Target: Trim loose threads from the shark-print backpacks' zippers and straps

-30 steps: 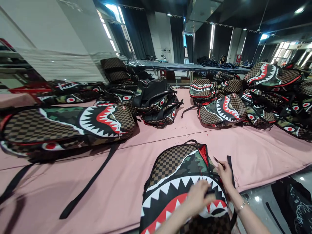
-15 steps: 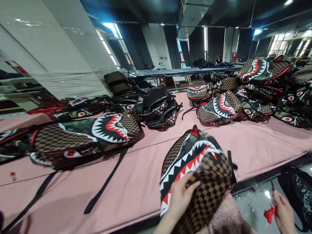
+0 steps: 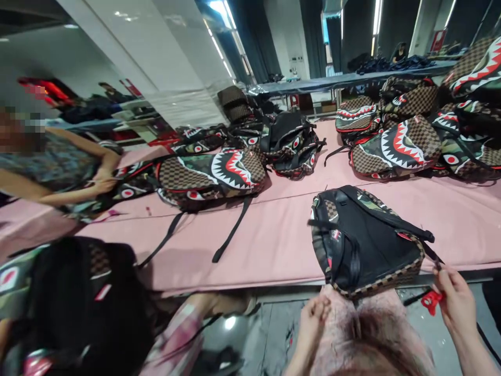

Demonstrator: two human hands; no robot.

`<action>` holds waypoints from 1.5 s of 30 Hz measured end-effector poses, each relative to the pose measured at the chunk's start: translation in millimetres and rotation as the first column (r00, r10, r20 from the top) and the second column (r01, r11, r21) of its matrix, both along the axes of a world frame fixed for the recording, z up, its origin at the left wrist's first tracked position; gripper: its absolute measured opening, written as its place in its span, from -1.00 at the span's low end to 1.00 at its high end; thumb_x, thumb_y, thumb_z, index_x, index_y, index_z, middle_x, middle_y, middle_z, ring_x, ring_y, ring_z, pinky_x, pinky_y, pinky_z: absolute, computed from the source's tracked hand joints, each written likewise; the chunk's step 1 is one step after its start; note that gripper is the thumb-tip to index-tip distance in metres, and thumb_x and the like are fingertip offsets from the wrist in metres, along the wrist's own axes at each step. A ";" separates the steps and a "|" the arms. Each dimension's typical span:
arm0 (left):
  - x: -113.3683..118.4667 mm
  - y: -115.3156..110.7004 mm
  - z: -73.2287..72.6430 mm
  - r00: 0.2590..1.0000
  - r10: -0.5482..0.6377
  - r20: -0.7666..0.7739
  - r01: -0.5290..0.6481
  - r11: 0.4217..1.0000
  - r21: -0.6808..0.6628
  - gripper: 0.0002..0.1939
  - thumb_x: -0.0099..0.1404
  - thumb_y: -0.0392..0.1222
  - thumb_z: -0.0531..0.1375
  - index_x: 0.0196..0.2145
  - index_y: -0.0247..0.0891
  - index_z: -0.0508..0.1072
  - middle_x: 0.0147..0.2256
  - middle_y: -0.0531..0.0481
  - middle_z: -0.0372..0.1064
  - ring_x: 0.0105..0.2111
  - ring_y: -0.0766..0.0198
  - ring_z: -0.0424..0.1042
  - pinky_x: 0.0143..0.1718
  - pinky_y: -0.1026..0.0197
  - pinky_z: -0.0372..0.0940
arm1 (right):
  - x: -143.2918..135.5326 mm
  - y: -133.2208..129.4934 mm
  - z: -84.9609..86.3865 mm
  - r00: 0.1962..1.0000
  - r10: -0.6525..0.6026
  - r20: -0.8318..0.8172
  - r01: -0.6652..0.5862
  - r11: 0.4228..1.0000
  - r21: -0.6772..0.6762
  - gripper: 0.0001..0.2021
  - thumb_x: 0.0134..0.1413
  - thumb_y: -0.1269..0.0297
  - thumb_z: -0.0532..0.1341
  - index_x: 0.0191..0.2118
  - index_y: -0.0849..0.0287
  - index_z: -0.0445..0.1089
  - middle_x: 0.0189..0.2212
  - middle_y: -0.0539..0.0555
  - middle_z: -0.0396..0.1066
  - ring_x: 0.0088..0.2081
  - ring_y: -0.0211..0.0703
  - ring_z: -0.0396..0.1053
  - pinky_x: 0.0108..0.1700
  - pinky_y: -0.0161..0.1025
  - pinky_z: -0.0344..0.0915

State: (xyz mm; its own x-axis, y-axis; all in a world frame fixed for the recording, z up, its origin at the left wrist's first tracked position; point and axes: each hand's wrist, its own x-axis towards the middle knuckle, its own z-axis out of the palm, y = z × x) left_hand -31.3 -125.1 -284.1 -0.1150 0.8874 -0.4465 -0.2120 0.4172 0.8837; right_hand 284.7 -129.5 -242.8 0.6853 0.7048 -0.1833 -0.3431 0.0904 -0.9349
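Observation:
A backpack (image 3: 376, 243) with checkered and camouflage panels lies on the pink table's near edge, its black back panel and straps facing up. Just below its lower left corner is my left hand (image 3: 316, 318), fingers curled in and nothing visible in them. My right hand (image 3: 456, 297), at the bag's right side, is closed on what look like small thread snips (image 3: 431, 301), a red part hanging under the fingers and a dark tip pointing up. Close to that tip, a black strap (image 3: 432, 253) comes off the bag.
Shark-mouth backpacks (image 3: 211, 175) lie across the pink table (image 3: 282, 224), with more piled at the right (image 3: 403, 149). A co-worker's hands (image 3: 105, 177) touch a bag at the left. Another black-backed backpack (image 3: 97, 292) fills the lower left. A pillar (image 3: 156, 62) stands behind.
The backpack has been turned over from its shark-mouth front to its black back. My left hand has come off it and curled. The view has swung left, bringing the co-worker in.

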 end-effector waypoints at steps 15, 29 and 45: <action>-16.3 63.3 30.2 0.958 -0.168 -0.233 0.199 0.973 0.116 -0.65 0.02 0.09 0.18 -0.52 -0.30 0.45 -0.52 0.00 0.37 -0.44 0.24 0.33 -0.41 0.26 0.22 | -108.7 27.7 27.8 0.637 0.555 0.535 -0.470 0.830 -0.302 -0.75 -0.03 0.13 0.16 -0.26 0.17 0.42 -0.28 0.13 0.45 -0.22 -0.07 0.38 -0.19 -0.18 0.32; 13.9 47.8 36.0 0.985 -0.160 0.059 0.155 0.984 0.083 -0.56 -0.23 -0.14 0.37 -0.35 -0.29 0.38 -0.47 0.10 0.31 -0.54 0.43 0.27 -0.52 0.37 0.24 | -119.1 53.0 24.1 0.229 0.477 0.849 -0.531 0.791 -0.302 -0.86 0.10 0.31 0.08 -0.31 0.15 0.37 -0.39 0.08 0.40 -0.31 -0.11 0.33 -0.22 -0.18 0.24; 13.0 46.9 38.8 0.988 -0.082 0.130 0.075 0.996 0.055 -0.55 -0.26 -0.20 0.39 -0.34 -0.34 0.42 -0.44 0.02 0.39 -0.53 0.39 0.34 -0.50 0.31 0.30 | -113.9 70.5 24.5 0.002 0.428 0.904 -0.706 0.641 -0.302 -0.84 0.13 0.34 0.08 -0.23 0.16 0.38 -0.36 0.09 0.39 -0.29 -0.13 0.31 -0.22 -0.18 0.23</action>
